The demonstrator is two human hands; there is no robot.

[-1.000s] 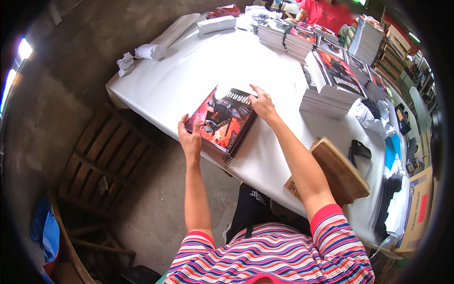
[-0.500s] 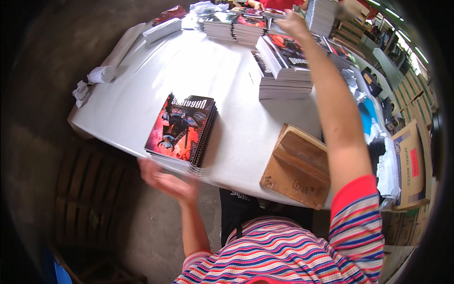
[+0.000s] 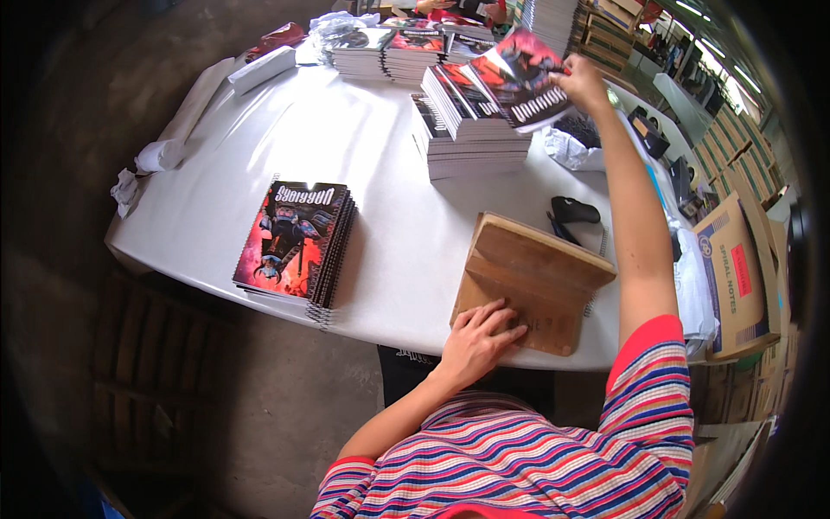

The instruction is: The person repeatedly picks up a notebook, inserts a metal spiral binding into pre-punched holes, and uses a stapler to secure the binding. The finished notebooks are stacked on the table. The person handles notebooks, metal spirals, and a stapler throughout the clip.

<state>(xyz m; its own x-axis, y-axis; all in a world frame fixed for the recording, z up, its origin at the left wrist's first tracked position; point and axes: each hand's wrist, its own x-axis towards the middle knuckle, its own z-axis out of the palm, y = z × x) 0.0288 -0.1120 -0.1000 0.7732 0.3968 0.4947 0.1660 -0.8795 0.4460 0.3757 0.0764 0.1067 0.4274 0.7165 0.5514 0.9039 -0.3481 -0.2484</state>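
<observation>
My right hand (image 3: 584, 81) is closed on the edge of a thin unbound notebook (image 3: 523, 78) with a red and black cover. It lifts that notebook, tilted, beside a tall stack of similar unbound notebooks (image 3: 478, 154). My left hand (image 3: 481, 342) lies with its fingers spread on the lower board of an L-shaped wooden stand (image 3: 540, 259) at the table's near edge. Left of the stand sits a short pile of spiral-bound notebooks (image 3: 290, 238) with the same cover, their wire coils along the sides.
More notebook stacks (image 3: 415, 60) stand at the far side, near another person's hands (image 3: 430, 7). A black tool (image 3: 574, 210) lies behind the stand. Crumpled white plastic (image 3: 571, 149) and a cardboard box (image 3: 735, 277) are on the right. Rolled white wrapping (image 3: 194, 117) lines the left edge.
My right hand has come back from the far stacks, now with a notebook. My left hand has moved right, from beside the spiral-bound pile onto the wooden stand.
</observation>
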